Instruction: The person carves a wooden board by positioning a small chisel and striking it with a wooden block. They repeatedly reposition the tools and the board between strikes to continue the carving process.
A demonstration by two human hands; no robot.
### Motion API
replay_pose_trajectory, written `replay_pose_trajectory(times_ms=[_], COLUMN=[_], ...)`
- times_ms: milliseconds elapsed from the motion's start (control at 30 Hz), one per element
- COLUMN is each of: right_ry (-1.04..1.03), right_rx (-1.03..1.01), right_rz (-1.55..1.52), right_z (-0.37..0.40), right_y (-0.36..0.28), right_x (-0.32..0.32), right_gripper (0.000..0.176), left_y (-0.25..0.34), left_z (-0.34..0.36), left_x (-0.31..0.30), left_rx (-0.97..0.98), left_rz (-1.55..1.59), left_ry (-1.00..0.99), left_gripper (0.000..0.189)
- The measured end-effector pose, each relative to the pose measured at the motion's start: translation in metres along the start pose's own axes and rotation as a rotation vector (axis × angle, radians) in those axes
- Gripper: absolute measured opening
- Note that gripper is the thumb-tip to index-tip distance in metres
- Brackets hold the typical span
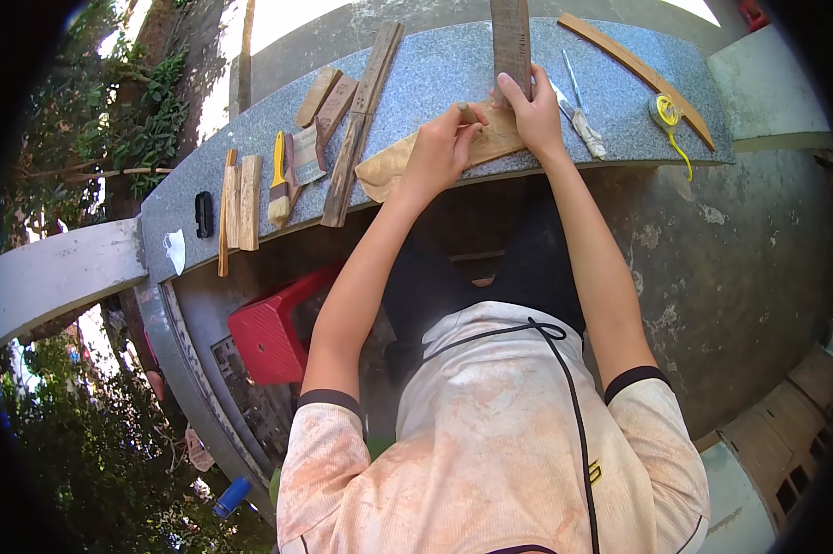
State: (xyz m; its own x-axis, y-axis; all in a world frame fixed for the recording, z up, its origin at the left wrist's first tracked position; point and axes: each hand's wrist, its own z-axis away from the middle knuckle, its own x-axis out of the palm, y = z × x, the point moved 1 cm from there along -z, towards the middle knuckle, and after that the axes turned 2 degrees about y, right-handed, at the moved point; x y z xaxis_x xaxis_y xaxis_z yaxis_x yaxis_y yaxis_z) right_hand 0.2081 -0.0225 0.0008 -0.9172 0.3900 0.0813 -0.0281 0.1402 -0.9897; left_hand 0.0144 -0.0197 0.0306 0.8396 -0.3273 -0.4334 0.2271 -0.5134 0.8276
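My right hand (535,115) is closed round the lower end of a dark wooden board (511,42), which extends away from me past the bench's far edge. My left hand (442,152) is beside it with its fingers curled into a pinch; something small and dark shows at the fingertips, too small to name. Under both hands lies a tan sheet (389,168), perhaps paper or sandpaper, along the near edge of the speckled stone bench (444,69). Just right of my right hand rest a thin pointed tool (573,78) and a blade with a wrapped handle (585,132).
On the left lie long wooden strips (361,129), short wood pieces (319,97), a paintbrush (279,180), a black object (204,214) and a white scrap (175,251). On the right are a yellow tape measure (666,113) and a curved wooden strip (638,69). A red stool (269,337) stands below.
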Motion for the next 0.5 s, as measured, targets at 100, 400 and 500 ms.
replay_pose_trajectory(times_ms=[100,400,500], right_ry=[-0.005,0.001,0.052], right_rx=[-0.013,-0.024,-0.244], right_rz=[-0.003,-0.034,-0.075], right_z=[-0.001,-0.004,0.013], right_y=[0.002,-0.031,-0.102], right_x=[0.000,-0.009,-0.017], right_gripper=[0.052,0.048,0.036], left_y=[0.000,0.010,0.004], left_z=[-0.004,-0.021,-0.022], left_x=[-0.004,-0.006,-0.006], left_rx=[0.036,0.113,0.132], left_rz=[-0.042,-0.135,-0.124], left_ry=[-0.040,-0.126,-0.125], left_gripper=[0.011,0.011,0.013])
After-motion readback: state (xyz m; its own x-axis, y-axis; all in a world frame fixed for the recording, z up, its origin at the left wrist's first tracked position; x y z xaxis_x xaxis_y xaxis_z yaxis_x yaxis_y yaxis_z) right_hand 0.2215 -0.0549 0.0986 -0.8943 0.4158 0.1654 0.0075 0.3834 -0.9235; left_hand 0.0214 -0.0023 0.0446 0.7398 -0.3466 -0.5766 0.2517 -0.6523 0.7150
